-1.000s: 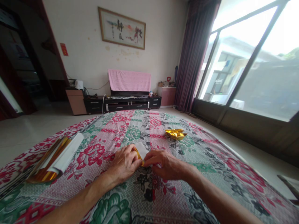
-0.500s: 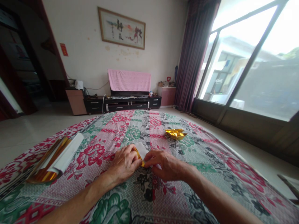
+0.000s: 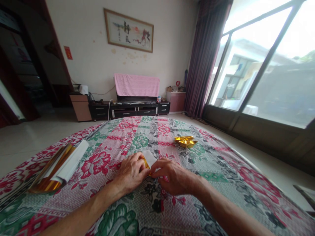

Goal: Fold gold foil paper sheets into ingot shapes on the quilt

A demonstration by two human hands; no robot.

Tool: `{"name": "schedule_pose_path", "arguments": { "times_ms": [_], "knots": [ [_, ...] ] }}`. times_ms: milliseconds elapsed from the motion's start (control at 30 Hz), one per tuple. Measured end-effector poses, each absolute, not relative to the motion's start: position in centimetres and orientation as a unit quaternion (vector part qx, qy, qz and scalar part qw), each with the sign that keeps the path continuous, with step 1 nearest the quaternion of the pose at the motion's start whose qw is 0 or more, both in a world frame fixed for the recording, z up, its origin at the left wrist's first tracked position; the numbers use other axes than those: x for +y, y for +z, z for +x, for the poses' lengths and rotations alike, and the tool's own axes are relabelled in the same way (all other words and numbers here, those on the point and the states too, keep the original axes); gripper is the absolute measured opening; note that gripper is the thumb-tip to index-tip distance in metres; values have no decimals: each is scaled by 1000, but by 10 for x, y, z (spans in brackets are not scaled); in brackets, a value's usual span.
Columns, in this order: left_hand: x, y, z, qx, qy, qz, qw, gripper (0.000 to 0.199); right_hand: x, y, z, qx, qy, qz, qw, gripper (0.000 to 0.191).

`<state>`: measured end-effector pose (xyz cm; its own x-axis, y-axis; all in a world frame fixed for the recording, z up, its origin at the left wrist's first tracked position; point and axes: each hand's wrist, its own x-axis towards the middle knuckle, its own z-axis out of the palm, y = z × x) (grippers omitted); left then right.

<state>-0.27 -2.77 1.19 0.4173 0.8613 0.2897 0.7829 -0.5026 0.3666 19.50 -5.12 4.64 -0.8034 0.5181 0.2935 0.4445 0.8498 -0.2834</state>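
Between my hands, on the flowered cloth, lies a partly folded sheet of gold foil paper [image 3: 149, 158], its white back showing on the far side and a gold strip near my fingers. My left hand [image 3: 133, 168] is closed on the left part of the sheet, fingers bent and thumb pointing right. My right hand [image 3: 171, 175] pinches the near right corner with thumb and forefinger. The fingertips of both hands almost meet there and hide part of the fold. Farther off to the right sit folded gold foil pieces [image 3: 186, 141], shaped like small boats.
A loose stack of gold and white foil sheets [image 3: 59, 170] lies curled at the left of the table. The flowered tablecloth [image 3: 103, 196] covers the round table. Beyond are a low black cabinet [image 3: 98, 110], a pink cloth [image 3: 136, 84] over a screen, and a window at right.
My right hand has turned slightly and its wrist has dropped a little, while its fingertips stay at the near corner. My left hand and the sheet have hardly moved.
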Motion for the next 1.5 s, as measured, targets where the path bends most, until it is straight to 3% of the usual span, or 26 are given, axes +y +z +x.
{"name": "schedule_pose_path", "arguments": {
  "times_ms": [733, 1067, 1500],
  "knots": [
    [-22, 22, -10, 473, 208, 846, 128, 20, -52, 38, 188, -932, 112, -278, 203, 35],
    [-21, 18, -10, 475, 213, 845, 125, 19, -55, 43, 185, -944, 79, -279, 155, 30],
    [-21, 17, -11, 471, 222, 845, 121, 19, -53, 45, 190, -935, 137, -281, 166, 36]
  ]
}}
